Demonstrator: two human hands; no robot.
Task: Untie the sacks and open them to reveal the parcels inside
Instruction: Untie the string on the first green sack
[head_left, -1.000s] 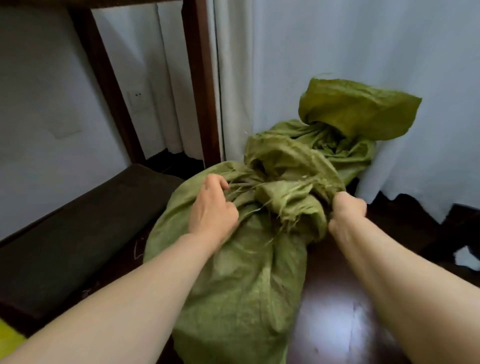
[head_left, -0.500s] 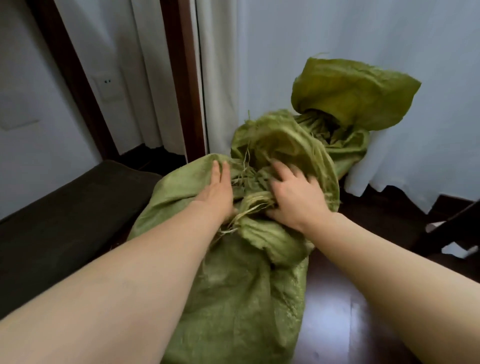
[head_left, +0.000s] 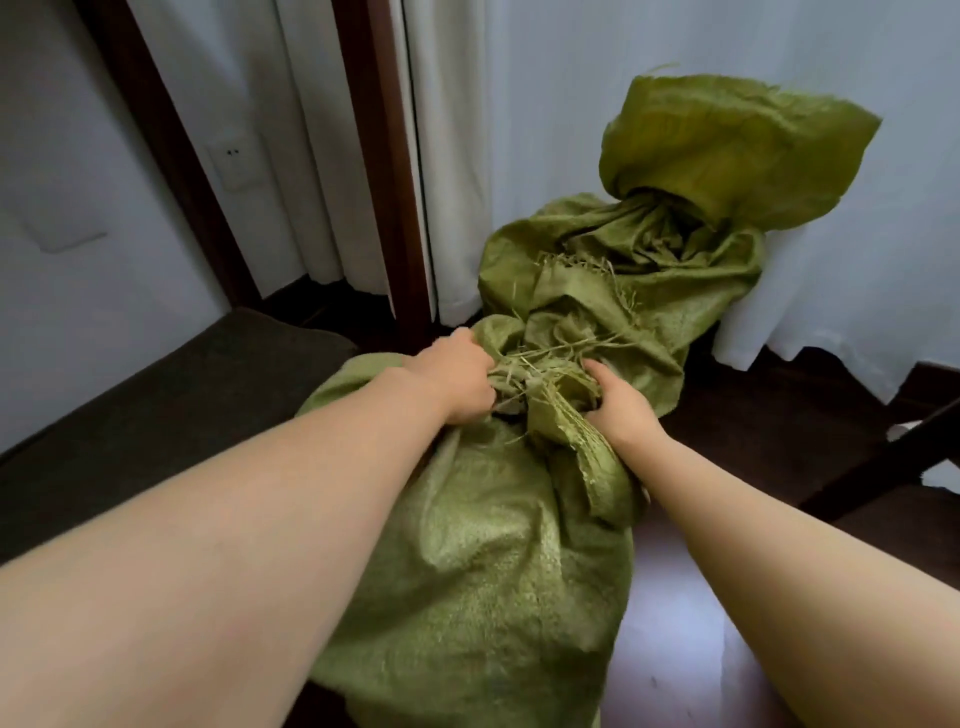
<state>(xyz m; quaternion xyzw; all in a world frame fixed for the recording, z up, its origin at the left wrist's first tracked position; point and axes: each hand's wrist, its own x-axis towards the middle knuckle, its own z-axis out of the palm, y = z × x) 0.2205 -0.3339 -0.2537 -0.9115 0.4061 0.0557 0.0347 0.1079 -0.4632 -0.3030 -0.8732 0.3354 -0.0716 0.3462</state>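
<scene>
On the dark floor (head_left: 675, 623) before me sat the near sack (head_left: 493, 571), its frayed knot (head_left: 540, 374) gripped from both sides — my left hand (head_left: 457, 382) curled round the gathered neck, my right hand (head_left: 621, 405) with fingers dug into the folds. Behind, touching it, the second sack (head_left: 649, 270) leaned on the curtain (head_left: 571, 104), its neck cinched. A dark cushion (head_left: 156, 405) edged close on the left — bare floor lay open on the right.

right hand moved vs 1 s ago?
Yes. The right hand came in leftward from the right edge of the near sack to its knot, and now grips the fabric there opposite the left hand.
</scene>
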